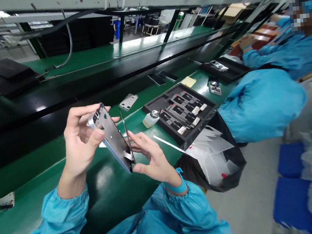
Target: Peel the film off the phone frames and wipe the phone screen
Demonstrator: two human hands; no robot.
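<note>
Both hands (115,146) around tilted phone frame (111,137)

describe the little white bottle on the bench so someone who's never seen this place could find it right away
Start at the green workbench running along the black conveyor, then find the black compartment tray just beyond the person's right hand. The small white bottle stands against the tray's near-left edge. It is the only pale, rounded container with a shiny metal cap; everything around it is flat.
</note>
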